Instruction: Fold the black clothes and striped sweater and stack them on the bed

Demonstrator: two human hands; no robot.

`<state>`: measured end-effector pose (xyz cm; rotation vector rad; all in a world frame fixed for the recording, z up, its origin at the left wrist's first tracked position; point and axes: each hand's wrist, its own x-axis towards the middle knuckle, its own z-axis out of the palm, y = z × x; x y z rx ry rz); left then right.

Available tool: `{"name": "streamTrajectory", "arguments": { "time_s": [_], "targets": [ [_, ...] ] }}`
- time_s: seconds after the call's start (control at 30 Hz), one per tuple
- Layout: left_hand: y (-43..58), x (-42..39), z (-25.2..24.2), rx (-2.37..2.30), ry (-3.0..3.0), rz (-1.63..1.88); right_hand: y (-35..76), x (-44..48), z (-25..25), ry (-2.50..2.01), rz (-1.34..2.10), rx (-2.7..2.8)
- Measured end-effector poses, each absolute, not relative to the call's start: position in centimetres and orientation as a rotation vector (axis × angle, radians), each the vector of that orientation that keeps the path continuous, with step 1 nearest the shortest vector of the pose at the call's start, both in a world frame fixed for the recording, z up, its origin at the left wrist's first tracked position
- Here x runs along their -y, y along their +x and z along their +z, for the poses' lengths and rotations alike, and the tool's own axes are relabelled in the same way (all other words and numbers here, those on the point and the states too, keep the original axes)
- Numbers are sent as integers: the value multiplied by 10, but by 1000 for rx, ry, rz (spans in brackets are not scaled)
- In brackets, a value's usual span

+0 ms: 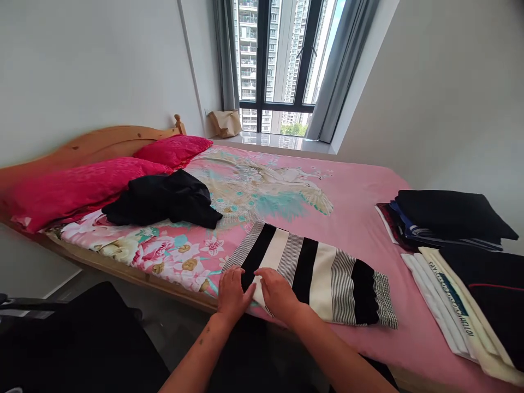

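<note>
Lying flat on the bed [360,202], the striped knit garment [311,267] looks soft, light and floppy, best held at both ends. Left hand [233,290] and right hand [278,293] touch its near-left part; whether either grip pinches cloth, one cannot tell.

On the folded cream-coloured cloth garment [478,323], 2 printed words, "SAY" and "HELLO", can be read in dark capitals; the lettering between them cannot be deciphered.
</note>
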<state>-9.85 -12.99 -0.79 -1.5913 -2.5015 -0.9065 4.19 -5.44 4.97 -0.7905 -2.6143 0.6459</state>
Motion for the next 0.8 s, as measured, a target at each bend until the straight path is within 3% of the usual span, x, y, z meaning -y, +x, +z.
{"name": "streamTrajectory", "arguments": {
  "time_s": [0.17, 0.4, 0.8],
  "targets": [
    [-103, 138, -39, 2409, -1662, -679, 27, 27, 27, -358, 576, 2961],
    [-108, 135, -52, 2333, -1646, -651, 28, -89, 0, -1260, 408, 2828],
    [-119, 137, -50, 2273, -1548, -827, -30, -124, 21, -1304, 345, 2574]
  ]
}}
